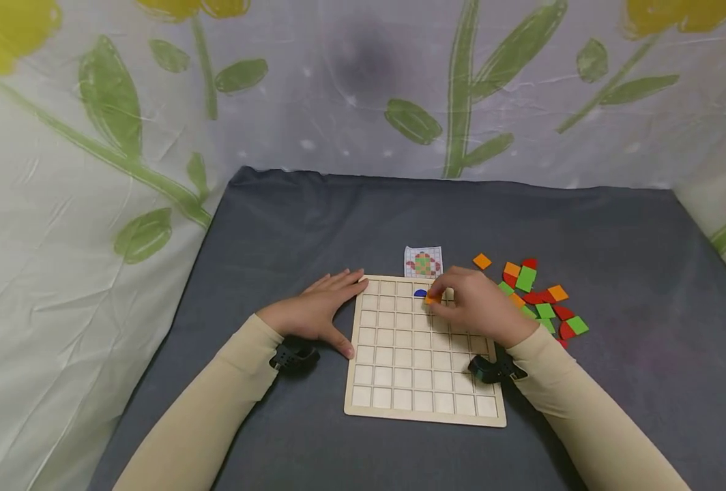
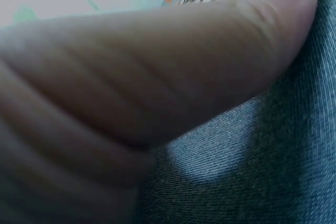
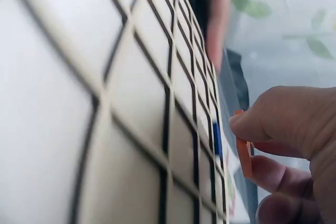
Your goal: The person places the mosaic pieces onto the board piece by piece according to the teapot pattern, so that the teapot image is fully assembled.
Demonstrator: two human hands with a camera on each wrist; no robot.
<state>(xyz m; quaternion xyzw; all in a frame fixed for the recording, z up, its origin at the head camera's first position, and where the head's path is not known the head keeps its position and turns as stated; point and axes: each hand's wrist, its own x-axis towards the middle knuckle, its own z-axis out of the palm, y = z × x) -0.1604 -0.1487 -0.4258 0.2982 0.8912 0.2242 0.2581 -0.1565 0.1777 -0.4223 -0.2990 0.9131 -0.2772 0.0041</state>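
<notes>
A pale wooden grid board (image 1: 424,418) lies on the dark cloth. My left hand (image 1: 318,308) is spread along its left side, fingertips at the top left corner and thumb against the edge. The thumb (image 2: 210,61) fills much of the left wrist view. Between thumb and fingers, my right hand (image 1: 482,307) pinches an orange square tile (image 3: 244,157) over the board's upper part. Beside that tile, a blue half-round piece (image 1: 420,293) sits in a cell of the top row. The right hand covers the board's top right corner.
Behind the board's top edge lies a small printed card (image 1: 423,261) with a coloured grid picture. Right of the board are scattered red, green and orange tiles (image 1: 544,311); one orange tile (image 1: 482,261) lies apart. A flower-patterned sheet (image 1: 314,88) hangs behind the table.
</notes>
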